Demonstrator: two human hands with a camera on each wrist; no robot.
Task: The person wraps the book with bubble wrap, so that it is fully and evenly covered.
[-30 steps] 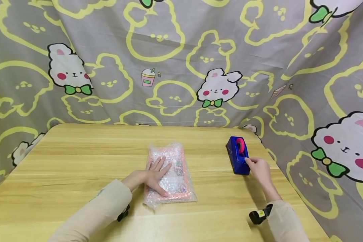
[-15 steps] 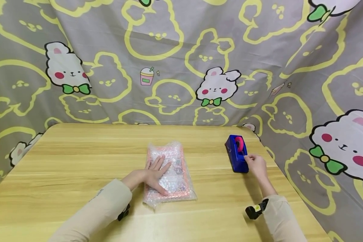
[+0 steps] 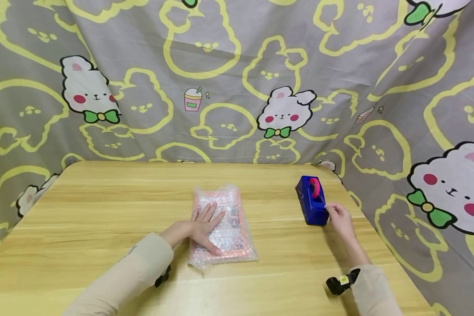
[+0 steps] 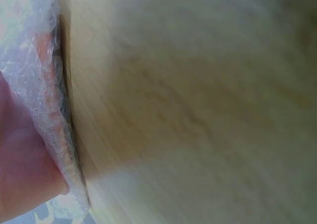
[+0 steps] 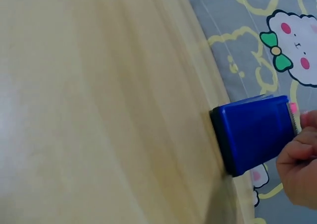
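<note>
A bubble-wrapped flat rectangular item [image 3: 235, 237] with an orange-pink border lies on the table. My left hand [image 3: 203, 231] rests on it with the fingers spread; the left wrist view catches the wrap's edge [image 4: 47, 80] beside part of that hand [image 4: 25, 159]. To the right stands a blue tape dispenser [image 3: 315, 216], holding a roll on a pink core [image 3: 315, 188]. At its cutter end, my right hand [image 3: 341, 220] pinches the end of the tape with thumb and forefinger. The right wrist view shows the toothed blade [image 5: 292, 117] right by the fingers [image 5: 297, 149].
The wooden table [image 3: 114, 206] carries the wrapped item and the dispenser. A grey curtain [image 3: 229, 39] with cartoon rabbits hangs behind it and along both sides. A small black camera [image 3: 337, 285] is strapped at the right wrist.
My right hand has shifted slightly at the dispenser's front, from over the cutter to its right edge. The left hand has stayed spread on the wrapped item.
</note>
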